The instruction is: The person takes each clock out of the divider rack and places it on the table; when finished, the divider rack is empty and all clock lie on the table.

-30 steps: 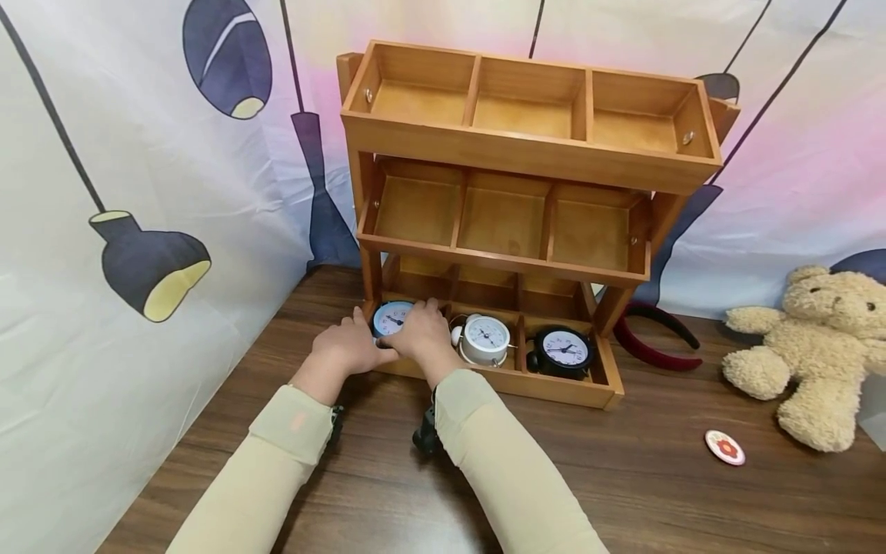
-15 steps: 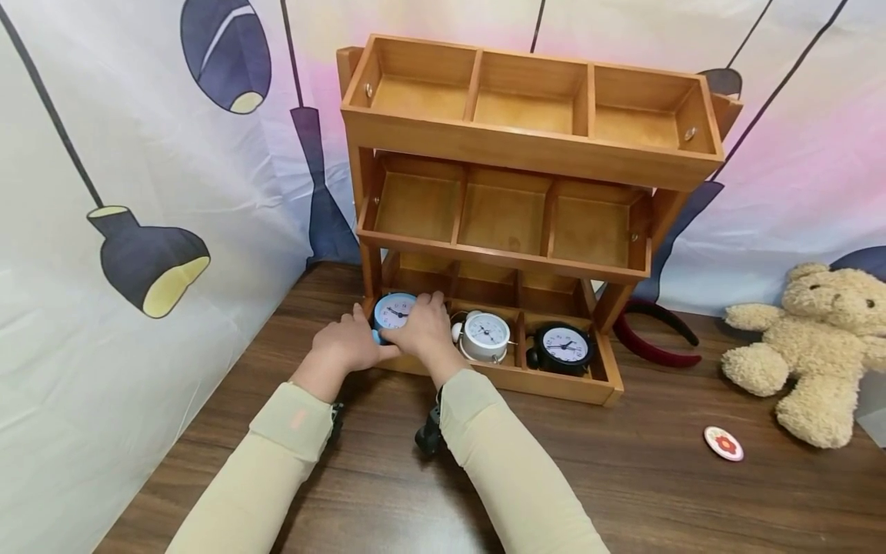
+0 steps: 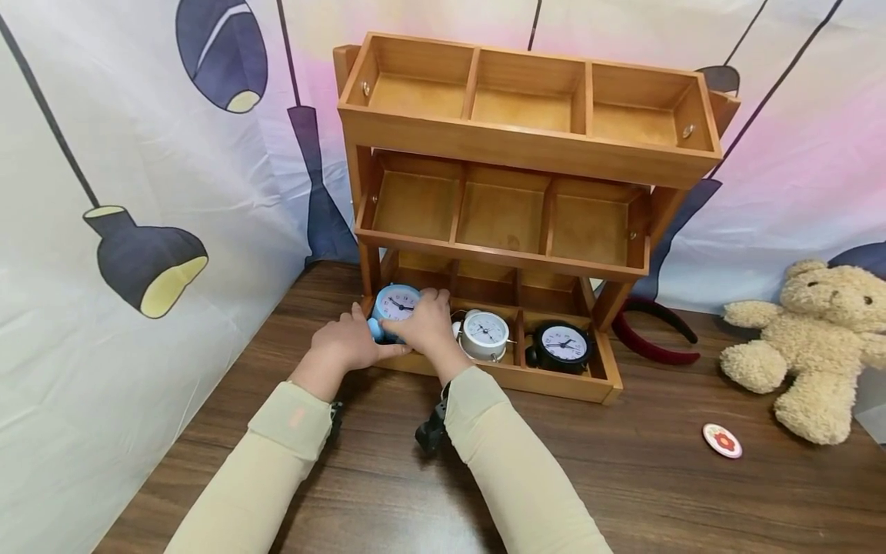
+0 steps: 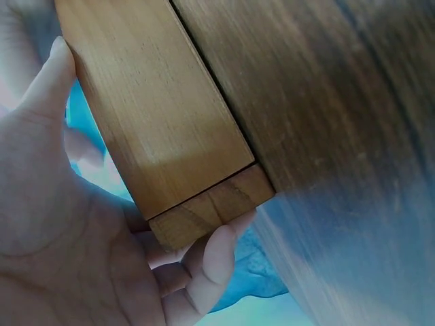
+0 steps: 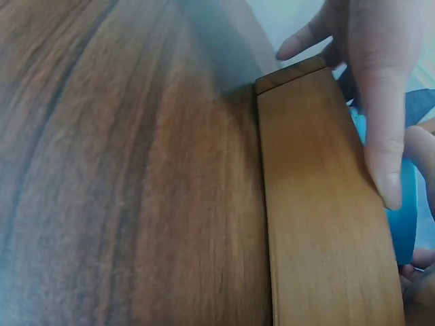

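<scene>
My right hand [image 3: 428, 327] holds a blue alarm clock [image 3: 398, 302] by its side, in the left compartment of the bottom tray of a wooden three-tier shelf [image 3: 547, 382]. The clock's white face points up, and its blue body [image 5: 404, 221] shows behind the front board in the right wrist view. My left hand [image 3: 342, 342] grips the tray's left front corner. In the left wrist view the thumb lies along the board's [image 4: 153, 102] upper edge and fingers [image 4: 219, 255] curl round the end. A white alarm clock [image 3: 484, 331] occupies the middle compartment, a black one [image 3: 564, 345] the right.
Two upper tiers of the shelf, each split into three compartments, rise above my hands. To the right are a dark red headband [image 3: 654, 338], a teddy bear [image 3: 813, 338] and a round flower badge [image 3: 722, 441]. A printed cloth [image 3: 228, 192] hangs behind the table [image 3: 623, 477].
The blue clock has shifted upward in the view, and more of its face and body shows. My right hand has moved slightly up with it, while the left keeps its place on the tray corner.
</scene>
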Demonstrator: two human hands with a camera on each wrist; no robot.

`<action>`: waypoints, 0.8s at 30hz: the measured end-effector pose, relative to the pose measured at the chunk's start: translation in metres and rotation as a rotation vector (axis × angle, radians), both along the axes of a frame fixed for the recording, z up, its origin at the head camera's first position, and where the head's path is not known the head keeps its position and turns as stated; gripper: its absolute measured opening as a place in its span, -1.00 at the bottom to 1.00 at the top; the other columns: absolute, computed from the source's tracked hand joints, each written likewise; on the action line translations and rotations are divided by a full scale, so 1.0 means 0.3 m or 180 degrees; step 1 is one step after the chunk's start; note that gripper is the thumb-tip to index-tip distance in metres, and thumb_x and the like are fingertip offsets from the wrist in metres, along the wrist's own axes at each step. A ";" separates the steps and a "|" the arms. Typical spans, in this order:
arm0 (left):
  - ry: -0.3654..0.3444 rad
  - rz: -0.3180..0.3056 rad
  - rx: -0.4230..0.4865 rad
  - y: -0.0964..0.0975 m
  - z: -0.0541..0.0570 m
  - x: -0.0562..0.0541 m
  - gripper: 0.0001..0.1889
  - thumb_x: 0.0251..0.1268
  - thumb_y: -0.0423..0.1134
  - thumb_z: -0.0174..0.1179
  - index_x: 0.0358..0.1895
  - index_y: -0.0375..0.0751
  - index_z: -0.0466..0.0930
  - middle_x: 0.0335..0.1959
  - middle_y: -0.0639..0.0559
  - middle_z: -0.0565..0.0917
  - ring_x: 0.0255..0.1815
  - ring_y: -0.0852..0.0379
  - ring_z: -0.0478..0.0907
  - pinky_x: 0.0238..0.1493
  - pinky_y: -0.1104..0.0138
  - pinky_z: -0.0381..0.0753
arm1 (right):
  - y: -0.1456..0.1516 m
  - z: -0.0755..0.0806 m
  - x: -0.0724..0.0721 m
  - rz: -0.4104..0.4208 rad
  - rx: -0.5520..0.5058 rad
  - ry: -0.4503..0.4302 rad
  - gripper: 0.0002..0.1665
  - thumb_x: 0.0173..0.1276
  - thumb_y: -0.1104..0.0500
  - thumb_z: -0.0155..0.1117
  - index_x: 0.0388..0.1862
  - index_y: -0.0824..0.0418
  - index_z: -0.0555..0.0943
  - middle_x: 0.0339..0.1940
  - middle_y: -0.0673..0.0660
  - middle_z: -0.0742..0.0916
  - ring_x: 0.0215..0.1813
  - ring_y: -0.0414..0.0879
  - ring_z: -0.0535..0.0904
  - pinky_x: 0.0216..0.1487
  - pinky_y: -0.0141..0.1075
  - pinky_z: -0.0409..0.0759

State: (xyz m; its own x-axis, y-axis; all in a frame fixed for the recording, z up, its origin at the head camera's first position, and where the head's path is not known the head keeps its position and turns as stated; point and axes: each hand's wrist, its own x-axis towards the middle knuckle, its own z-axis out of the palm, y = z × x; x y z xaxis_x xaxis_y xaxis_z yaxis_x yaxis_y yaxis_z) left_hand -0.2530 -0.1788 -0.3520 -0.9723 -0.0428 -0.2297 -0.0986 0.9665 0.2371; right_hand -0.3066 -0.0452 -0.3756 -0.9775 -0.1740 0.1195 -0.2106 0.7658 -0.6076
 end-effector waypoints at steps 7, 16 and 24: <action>0.0017 -0.0039 0.0033 -0.002 0.000 0.001 0.35 0.10 0.58 0.04 0.49 -0.65 -0.20 0.45 -0.59 0.10 0.39 -0.52 0.19 0.24 -0.26 0.34 | 0.015 0.007 -0.003 -0.0031 -0.0383 -0.0093 0.11 0.05 -0.28 0.52 0.30 0.44 0.31 0.23 0.38 0.38 0.17 0.14 0.42 0.22 -0.07 0.50; 0.0056 -0.0053 -0.0100 -0.002 -0.001 0.000 0.37 0.04 0.63 0.02 0.50 -0.61 -0.14 0.46 -0.54 0.15 0.36 -0.46 0.29 0.20 -0.23 0.40 | 0.053 0.027 -0.017 -0.0068 -0.0919 -0.0337 0.03 0.09 -0.27 0.49 0.30 0.39 0.37 0.27 0.37 0.38 0.19 0.14 0.41 0.21 0.01 0.49; -0.0034 -0.0040 -0.0081 -0.003 0.008 0.003 0.36 0.07 0.61 0.02 0.51 -0.60 -0.19 0.48 -0.55 0.09 0.40 -0.48 0.22 0.23 -0.25 0.36 | 0.092 0.050 -0.021 0.0112 -0.1356 -0.0742 0.07 0.13 -0.30 0.43 0.43 0.32 0.33 0.39 0.35 0.34 0.31 0.19 0.37 0.29 0.03 0.43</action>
